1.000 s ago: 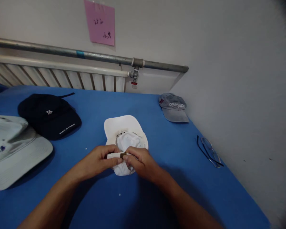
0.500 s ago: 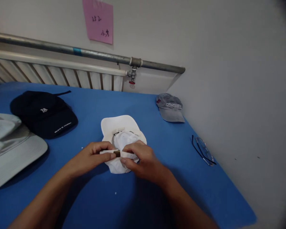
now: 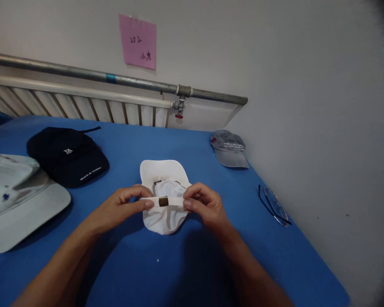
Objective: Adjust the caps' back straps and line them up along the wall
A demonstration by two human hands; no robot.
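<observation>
A white baseball cap [image 3: 164, 170] lies upside down on the blue table, its brim pointing away from me. Across its back runs a white adjuster strap [image 3: 176, 201] with a brass-coloured buckle [image 3: 163, 201] near the middle. My left hand [image 3: 123, 204] pinches the strap to the left of the buckle between thumb and fingers. On the other side my right hand [image 3: 206, 204] grips the strap by its right part, so the strap is stretched straight between both hands. The cap's inside is partly visible behind the strap.
A pale cap [image 3: 28, 204] and a black cap [image 3: 64, 153] lie on the left of the blue table [image 3: 131, 268]. A grey cap [image 3: 230, 149] and eyeglasses [image 3: 275, 207] lie near the right edge. Behind stand a radiator [image 3: 115, 110] and a pipe [image 3: 141, 84].
My right hand has moved right, away from the buckle, and the strap between the hands is now straight and more exposed. The camera view has tilted slightly up.
</observation>
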